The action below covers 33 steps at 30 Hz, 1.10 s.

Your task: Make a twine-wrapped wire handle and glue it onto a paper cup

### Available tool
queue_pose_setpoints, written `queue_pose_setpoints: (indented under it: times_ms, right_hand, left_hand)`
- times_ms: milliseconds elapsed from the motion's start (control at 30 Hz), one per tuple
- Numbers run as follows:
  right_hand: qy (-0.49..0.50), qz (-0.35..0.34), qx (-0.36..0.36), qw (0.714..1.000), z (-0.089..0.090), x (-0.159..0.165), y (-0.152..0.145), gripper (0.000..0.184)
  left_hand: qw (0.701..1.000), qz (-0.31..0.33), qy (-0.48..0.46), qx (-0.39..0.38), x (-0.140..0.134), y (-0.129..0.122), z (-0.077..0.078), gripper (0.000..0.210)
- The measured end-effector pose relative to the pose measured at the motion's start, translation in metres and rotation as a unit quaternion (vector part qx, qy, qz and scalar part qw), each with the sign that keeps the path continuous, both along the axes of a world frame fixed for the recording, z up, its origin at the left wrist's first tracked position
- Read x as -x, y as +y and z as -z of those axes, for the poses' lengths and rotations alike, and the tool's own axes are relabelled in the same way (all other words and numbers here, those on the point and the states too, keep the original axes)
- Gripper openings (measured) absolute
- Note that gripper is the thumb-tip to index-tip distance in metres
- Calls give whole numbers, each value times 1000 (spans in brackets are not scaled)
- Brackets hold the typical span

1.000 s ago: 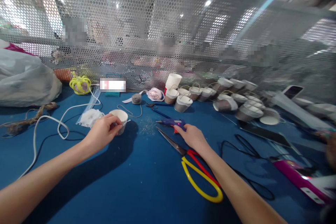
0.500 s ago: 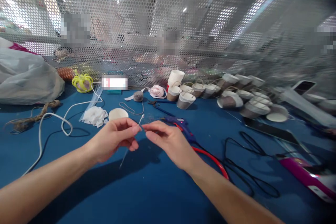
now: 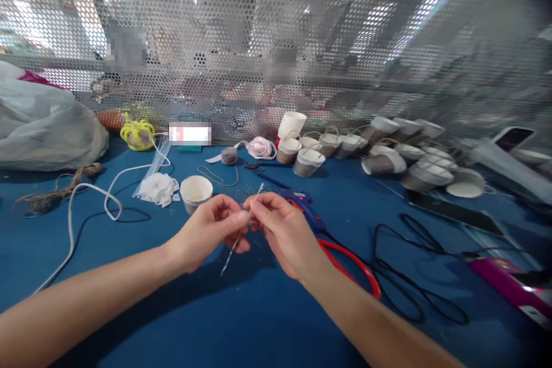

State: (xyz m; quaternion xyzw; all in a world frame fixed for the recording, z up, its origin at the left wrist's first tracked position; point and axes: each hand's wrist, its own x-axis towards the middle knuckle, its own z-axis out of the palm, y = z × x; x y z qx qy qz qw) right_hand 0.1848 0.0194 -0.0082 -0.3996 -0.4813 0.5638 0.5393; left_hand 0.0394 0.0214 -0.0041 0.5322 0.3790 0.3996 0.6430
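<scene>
My left hand (image 3: 211,233) and my right hand (image 3: 282,230) meet above the blue table. Fingertips of both are pinched on a thin, whitish twisted cord (image 3: 232,254). One end pokes up above the fingers and the other slants down below my left hand; the middle is hidden by the fingers. Just behind my left hand stands a small paper cup (image 3: 196,205) with a grey lower wall. Beyond my right hand lies a blue glue gun (image 3: 305,202).
Several grey-and-white cups with handles (image 3: 309,165) line the back right. A grey yarn ball (image 3: 229,155), pliers (image 3: 271,165) and white scraps (image 3: 158,189) lie behind the hands. A white cable (image 3: 70,230) runs at left, black cable loops (image 3: 414,276) at right. Perforated mesh (image 3: 224,80) stands behind.
My left hand has moved right and both hands have come together. My right fingers now pinch the cord near its upper end; before, they were just beside it.
</scene>
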Motion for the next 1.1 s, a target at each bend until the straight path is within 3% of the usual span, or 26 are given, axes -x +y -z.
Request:
queue_pose_setpoints:
  times_ms: [33,67,100,167,233,300,400,600,733,767,833,867,1000,1100]
  right_hand:
    - [-8,14,-8,1000,-2,-4,1,16]
    - [-15,29,-15,999,-5,-9,2,16]
    - [-22,42,-20,999,-8,-13,2,17]
    - [-37,62,-26,997,-12,-22,4,17]
    - [-50,70,-24,996,-13,-29,5,18]
    - [-60,71,-16,996,-10,-33,5,18]
    - [-69,69,-8,995,-4,-35,6,18]
    - [-75,53,3,996,4,-38,7,18]
    - [-88,55,9,995,5,-37,8,18]
    - [-92,55,9,994,5,-36,8,19]
    - [-100,52,12,994,5,-34,8,18]
    - [-105,51,13,993,5,-33,8,18]
    - [-126,42,19,991,5,-32,5,18]
    - [-111,34,23,993,5,-32,4,19]
  left_hand:
    - [992,1,93,-87,5,4,-1,26]
    - [956,-24,214,-202,12,9,-2,22]
    - [895,-50,324,-303,19,15,-1,19]
    - [763,-82,495,-407,34,27,2,23]
    - [685,-46,590,-426,46,39,6,19]
    - [646,-18,640,-416,54,52,10,8]
    - [601,-56,682,-413,62,75,8,11]
    - [586,-108,721,-353,74,108,3,14]
    - [552,-189,695,-420,58,110,0,26]
    - [560,-152,680,-448,51,111,1,23]
    - [604,3,647,-465,34,118,7,19]
    - [613,32,639,-464,26,123,12,18]
    - [641,49,626,-442,9,145,32,20]
    - [669,37,607,-428,10,148,34,18]
